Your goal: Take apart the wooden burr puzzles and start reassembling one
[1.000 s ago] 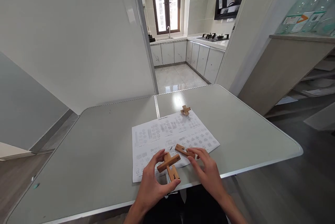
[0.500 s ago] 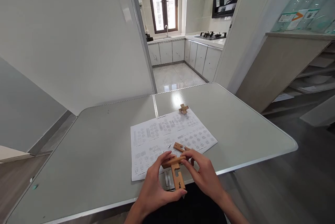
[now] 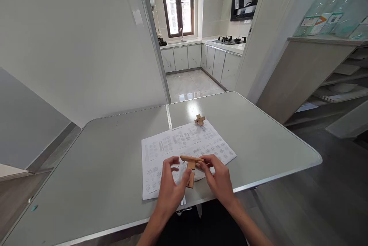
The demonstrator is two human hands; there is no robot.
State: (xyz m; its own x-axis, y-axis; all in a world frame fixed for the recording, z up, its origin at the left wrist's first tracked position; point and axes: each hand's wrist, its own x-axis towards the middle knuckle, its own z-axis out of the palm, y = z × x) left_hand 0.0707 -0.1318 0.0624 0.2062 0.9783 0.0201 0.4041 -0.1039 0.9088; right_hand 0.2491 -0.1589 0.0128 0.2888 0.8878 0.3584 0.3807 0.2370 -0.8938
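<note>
Over the near edge of the table, my right hand (image 3: 217, 177) pinches the right end of a notched wooden puzzle piece (image 3: 188, 158). Another wooden puzzle piece (image 3: 190, 182) sits below it, crossing it and pointing toward me. My left hand (image 3: 170, 188) is on the left with its fingers apart; its thumb lies against the lower piece. Beneath the hands is a printed instruction sheet (image 3: 161, 150) covered in small diagrams. An assembled wooden cross-shaped piece (image 3: 199, 119) rests by the sheet's far edge. The loose block seen on the sheet earlier cannot be made out behind the hands.
The grey-green table (image 3: 115, 161) has a metal rim and a seam down its middle. Past its far edge, a doorway leads to a kitchen. On the right, plastic bottles (image 3: 313, 15) stand on a shelf unit (image 3: 313, 61). A small green bit (image 3: 34, 208) lies near the left edge.
The wooden pieces have risen away from me and tilted, so the lower piece looks shorter. My left fingers have come off the crosspiece and spread. The view has shifted slightly.
</note>
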